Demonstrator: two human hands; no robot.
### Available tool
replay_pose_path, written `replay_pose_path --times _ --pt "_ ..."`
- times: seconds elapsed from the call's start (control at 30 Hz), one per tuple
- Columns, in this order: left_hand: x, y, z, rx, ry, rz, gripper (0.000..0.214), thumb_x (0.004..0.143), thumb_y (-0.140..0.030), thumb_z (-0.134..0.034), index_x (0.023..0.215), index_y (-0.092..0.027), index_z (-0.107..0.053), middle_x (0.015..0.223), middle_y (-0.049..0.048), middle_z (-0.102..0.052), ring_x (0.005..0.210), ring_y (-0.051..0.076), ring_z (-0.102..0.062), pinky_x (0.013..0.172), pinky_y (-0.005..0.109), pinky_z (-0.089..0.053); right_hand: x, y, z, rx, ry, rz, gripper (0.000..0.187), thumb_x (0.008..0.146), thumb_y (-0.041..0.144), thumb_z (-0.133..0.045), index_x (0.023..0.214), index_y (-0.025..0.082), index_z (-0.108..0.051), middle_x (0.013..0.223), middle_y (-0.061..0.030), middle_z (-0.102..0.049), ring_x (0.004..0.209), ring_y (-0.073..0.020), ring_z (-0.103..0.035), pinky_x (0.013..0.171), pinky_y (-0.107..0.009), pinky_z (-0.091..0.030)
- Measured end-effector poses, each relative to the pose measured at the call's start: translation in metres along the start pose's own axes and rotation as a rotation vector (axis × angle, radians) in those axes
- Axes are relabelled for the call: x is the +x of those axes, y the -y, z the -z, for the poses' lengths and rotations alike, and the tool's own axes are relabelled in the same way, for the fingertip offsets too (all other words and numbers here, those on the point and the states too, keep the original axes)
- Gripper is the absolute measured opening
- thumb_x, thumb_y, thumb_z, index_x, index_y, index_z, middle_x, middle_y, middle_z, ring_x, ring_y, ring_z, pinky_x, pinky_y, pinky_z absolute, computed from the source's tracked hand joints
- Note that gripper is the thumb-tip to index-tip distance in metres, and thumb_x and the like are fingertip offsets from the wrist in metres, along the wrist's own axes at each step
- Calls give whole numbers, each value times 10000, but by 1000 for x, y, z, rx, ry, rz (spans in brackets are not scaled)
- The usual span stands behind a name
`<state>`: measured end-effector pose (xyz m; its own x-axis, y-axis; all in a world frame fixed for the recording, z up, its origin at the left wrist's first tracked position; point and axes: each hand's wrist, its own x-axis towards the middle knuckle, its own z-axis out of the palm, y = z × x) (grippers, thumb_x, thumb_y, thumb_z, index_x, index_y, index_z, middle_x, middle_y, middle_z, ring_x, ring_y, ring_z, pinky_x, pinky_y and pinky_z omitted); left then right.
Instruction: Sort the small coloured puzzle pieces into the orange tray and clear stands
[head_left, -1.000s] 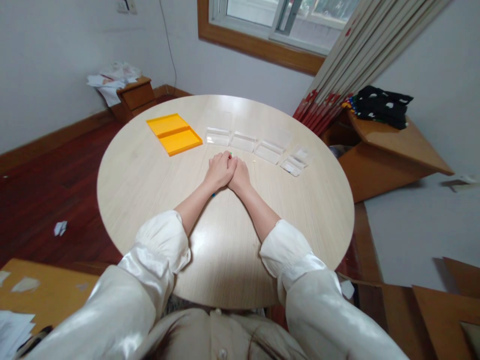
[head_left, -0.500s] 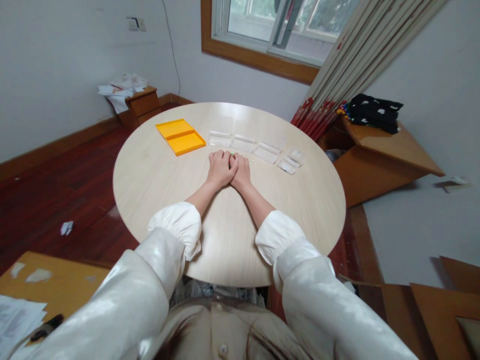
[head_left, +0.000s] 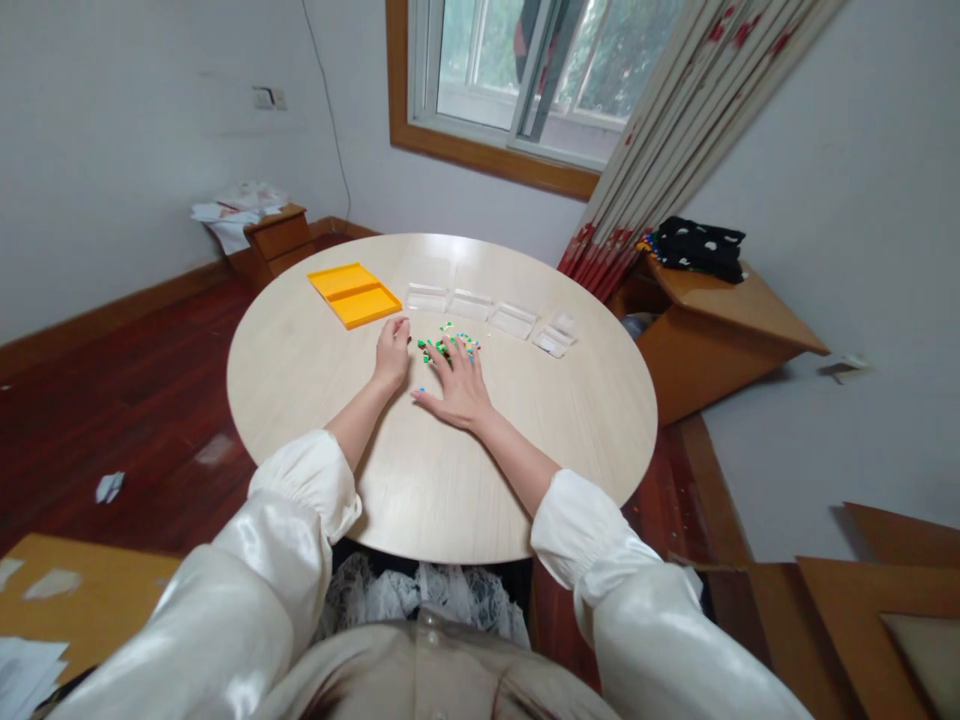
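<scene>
A round, pale wooden tabletop (head_left: 420, 480) fills the middle of the view, with a brown wooden cabinet (head_left: 720, 340) standing tilted past its right side. Near the far left edge of the tabletop a yellow case (head_left: 356, 295) lies spread wide, both halves flat, its near corner just beyond the left grip. The right grip (head_left: 463, 392) is released, palm down, its fingers fanned and the thumb stretched out to the left. The left grip (head_left: 392, 355) has its fingers curled in; whether anything is pinched in it I cannot tell. Four clear plastic boxes (head_left: 513, 320) stand in a curved row from beside the yellow case toward the right, beyond both grips. The scatter of tiny coloured pieces (head_left: 431, 346), mostly green with some white and blue, lies on the tabletop just in front of those boxes: it is between the two grips, close beside the left fingertips, and partly under the right fingers, which hide some of it. Smallest of all, a lone blue piece (head_left: 422, 390) sits apart, nearer the person, just by the right thumb's tip.
</scene>
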<state>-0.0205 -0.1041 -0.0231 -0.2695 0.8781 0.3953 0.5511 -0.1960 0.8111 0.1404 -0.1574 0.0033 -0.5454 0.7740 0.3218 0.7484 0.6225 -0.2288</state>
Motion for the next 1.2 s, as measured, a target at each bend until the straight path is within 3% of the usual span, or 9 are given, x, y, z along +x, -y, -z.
replay_pose_path --times 0.13,0.27,0.37,0.6,0.8,0.97,1.1,1.2 --pt "2 -4 -3 -27 -29 69 449 938 -432 -221 1158 -183 -523 1189 113 -597 1103 172 -565 917 324 -479 -5 8 -2 -24 27 -67 803 805 611 -513 1467 229 -268 1555 -123 -190 1447 -289 -74 1144 -514 8" --pt "-1 -13 -9 194 99 7 475 919 -461 -313 1266 -190 -494 1321 143 -534 1271 239 -453 1090 473 -307 8 2 -11 -32 22 -279 762 843 564 -470 1464 170 -270 1548 -171 -185 1441 -314 -102 1136 -527 -30" --pt "-7 -20 -11 355 214 2 549 912 -496 -322 1353 -188 -430 1393 166 -465 1351 288 -357 1117 561 -175 21 -5 -15 -28 21 -376 784 842 527 -473 1461 98 -258 1529 -227 -201 1430 -350 -122 1128 -539 -70" --pt "-2 -22 -14 469 305 -67 593 914 -520 -300 1386 -175 -397 1415 191 -430 1368 288 -328 1107 522 -218 48 -22 -18 20 -1 -483 757 855 443 -431 1475 77 -197 1534 -246 -158 1427 -386 -91 1096 -606 -110" --pt "22 -19 -26 521 396 -152 568 904 -493 -340 1363 -169 -425 1430 182 -416 1343 282 -371 1113 490 -224 59 -33 -23 55 -25 -501 715 857 368 -408 1478 95 -182 1531 -243 -173 1429 -362 -124 1090 -619 -112" --pt "38 -17 -35 489 503 -205 534 910 -452 -325 1355 -177 -431 1450 147 -415 1367 248 -343 1135 484 -188 65 -40 -25 68 -19 -482 742 822 353 -449 1457 43 -223 1504 -260 -240 1415 -361 -184 1105 -551 -161" --pt "42 -16 -36 461 573 -218 489 919 -401 -292 1324 -196 -472 1450 107 -430 1374 224 -334 1147 483 -167 70 -45 -25 44 55 -369 703 810 303 -461 1408 -27 -297 1463 -280 -315 1389 -340 -259 1119 -468 -190" --pt "39 -17 -35 415 562 -221 447 919 -348 -285 1260 -187 -527 1415 108 -474 1339 218 -390 1144 469 -198 71 -47 -26 50 53 -281 616 820 247 -438 1366 -29 -363 1424 -254 -393 1348 -290 -331 1119 -418 -208"
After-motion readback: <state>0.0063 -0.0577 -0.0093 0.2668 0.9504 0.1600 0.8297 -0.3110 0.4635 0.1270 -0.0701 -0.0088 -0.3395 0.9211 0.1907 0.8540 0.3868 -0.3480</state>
